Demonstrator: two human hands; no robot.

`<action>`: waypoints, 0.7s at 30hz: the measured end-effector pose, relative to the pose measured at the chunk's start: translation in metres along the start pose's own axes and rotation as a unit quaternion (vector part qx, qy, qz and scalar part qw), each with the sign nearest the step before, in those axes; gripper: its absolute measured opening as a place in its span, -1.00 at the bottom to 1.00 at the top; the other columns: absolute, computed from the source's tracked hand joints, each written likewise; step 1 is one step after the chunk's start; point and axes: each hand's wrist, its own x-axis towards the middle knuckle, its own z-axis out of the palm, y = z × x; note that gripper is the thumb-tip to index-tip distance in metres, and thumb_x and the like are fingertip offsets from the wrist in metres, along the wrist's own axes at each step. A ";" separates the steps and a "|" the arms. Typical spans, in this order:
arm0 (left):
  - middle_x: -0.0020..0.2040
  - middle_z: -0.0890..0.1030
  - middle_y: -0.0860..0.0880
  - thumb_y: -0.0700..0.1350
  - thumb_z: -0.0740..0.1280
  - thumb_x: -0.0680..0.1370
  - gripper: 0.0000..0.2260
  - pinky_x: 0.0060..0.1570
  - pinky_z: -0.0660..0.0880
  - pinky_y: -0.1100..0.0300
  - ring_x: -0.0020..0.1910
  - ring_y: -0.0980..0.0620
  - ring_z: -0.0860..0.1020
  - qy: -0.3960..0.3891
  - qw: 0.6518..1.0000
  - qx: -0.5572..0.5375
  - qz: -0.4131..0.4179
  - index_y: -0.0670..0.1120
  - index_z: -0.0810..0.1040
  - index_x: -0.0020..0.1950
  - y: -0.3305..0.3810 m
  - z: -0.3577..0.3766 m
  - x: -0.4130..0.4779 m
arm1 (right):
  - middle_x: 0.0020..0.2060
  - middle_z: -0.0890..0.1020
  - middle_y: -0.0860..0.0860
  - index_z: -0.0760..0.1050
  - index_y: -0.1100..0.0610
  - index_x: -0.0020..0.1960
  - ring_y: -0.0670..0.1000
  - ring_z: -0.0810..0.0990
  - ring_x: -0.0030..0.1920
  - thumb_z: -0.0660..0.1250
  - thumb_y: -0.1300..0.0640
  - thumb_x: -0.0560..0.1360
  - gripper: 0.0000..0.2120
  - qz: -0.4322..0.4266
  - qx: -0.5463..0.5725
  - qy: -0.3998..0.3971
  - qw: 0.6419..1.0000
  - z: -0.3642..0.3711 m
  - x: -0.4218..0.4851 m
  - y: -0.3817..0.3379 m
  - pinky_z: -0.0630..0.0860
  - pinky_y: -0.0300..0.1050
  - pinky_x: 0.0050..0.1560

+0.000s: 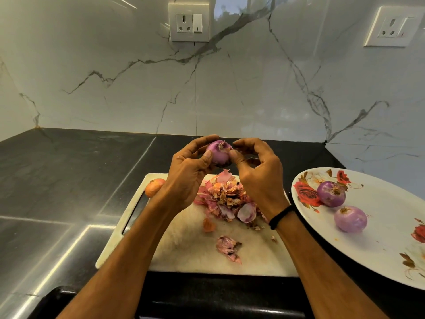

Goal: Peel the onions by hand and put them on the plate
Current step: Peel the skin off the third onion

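Observation:
A purple peeled onion (219, 152) is held above the far edge of the white cutting board (184, 245). My left hand (188, 173) grips it from the left, thumb on its front. My right hand (259, 178) touches its right side with curled thumb and forefinger. An unpeeled orange-brown onion (153, 187) lies at the board's far left corner, partly behind my left wrist. Two peeled purple onions (331, 193) (350, 218) rest on the white floral plate (386, 238) at the right.
A heap of pink and brown onion skins (226, 198) covers the board's middle, with loose scraps (227, 248) nearer me. The board sits on a black counter (57, 180) against a marble wall with two sockets (188, 22). The plate overhangs the counter's right side.

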 end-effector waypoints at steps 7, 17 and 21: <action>0.28 0.56 -0.18 -0.35 0.19 0.62 -0.72 0.10 0.63 0.04 0.20 -0.15 0.60 -0.013 1.000 0.022 0.006 -0.11 0.56 0.24 0.000 -0.002 0.001 | -0.04 0.65 0.01 0.61 0.12 0.06 -0.10 0.61 0.00 0.46 0.15 0.49 -0.84 0.003 0.008 -0.025 1.000 0.000 0.003 0.005 0.56 -0.33 0.01; 0.30 0.54 -0.17 -0.35 0.20 0.63 -0.71 0.12 0.61 0.01 0.25 -0.16 0.57 -0.020 0.998 0.061 0.014 -0.07 0.57 0.23 -0.003 -0.003 0.001 | -0.11 0.65 -0.07 0.62 0.13 0.00 -0.13 0.63 -0.05 0.49 0.19 0.44 -0.85 0.031 0.049 -0.044 0.997 -0.002 0.005 0.011 0.58 -0.30 0.00; 0.30 0.54 -0.16 -0.35 0.20 0.62 -0.71 0.11 0.61 0.05 0.26 -0.15 0.56 -0.016 0.997 0.067 0.014 -0.06 0.57 0.22 -0.003 -0.003 0.001 | -0.12 0.64 -0.03 0.63 0.16 -0.01 -0.15 0.63 -0.07 0.49 0.25 0.44 -0.86 0.017 0.034 -0.054 0.998 -0.001 0.006 0.013 0.59 -0.30 -0.01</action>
